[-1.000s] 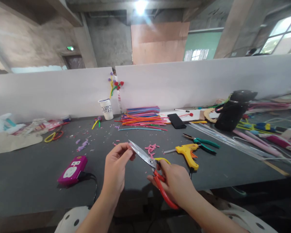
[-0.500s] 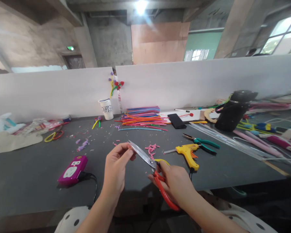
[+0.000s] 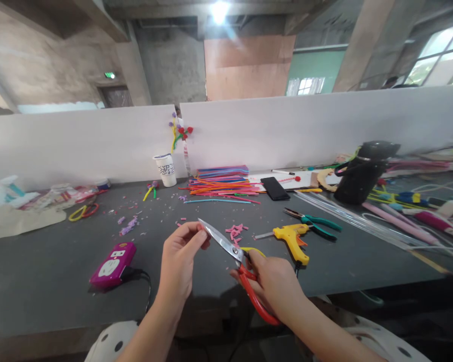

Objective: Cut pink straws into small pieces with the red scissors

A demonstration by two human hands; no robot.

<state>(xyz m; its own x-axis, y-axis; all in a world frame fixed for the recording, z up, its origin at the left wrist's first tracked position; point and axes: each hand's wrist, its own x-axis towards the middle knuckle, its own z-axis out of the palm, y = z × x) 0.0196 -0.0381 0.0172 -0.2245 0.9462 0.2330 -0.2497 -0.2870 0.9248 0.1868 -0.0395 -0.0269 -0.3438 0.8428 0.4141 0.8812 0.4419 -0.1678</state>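
Observation:
My right hand [image 3: 275, 281] is wrapped round a pair of scissors [image 3: 223, 242] with one red and one yellow handle. Their blades look closed together and point up and left. At the blade tip, my left hand [image 3: 181, 256] is closed in a pinch, thumb against fingers. A bit of reddish pink shows between those fingers, too small and covered to name. Just beyond the blades lies a small heap of cut pink pieces [image 3: 234, 233]. To the right of the scissors rests a yellow glue gun [image 3: 292, 241].
Pliers [image 3: 317, 224] lie behind the glue gun. A bundle of coloured pipe cleaners [image 3: 222, 185], a phone [image 3: 275, 188] and a paper cup [image 3: 166, 171] are along the back. A purple device [image 3: 113, 265] sits left; a black thermos [image 3: 368, 173] stands right. Another pair of scissors [image 3: 83, 212] lies far left.
My left hand and the scissor tip have shifted very slightly to the left. The pinch and the grip on the scissors look the same.

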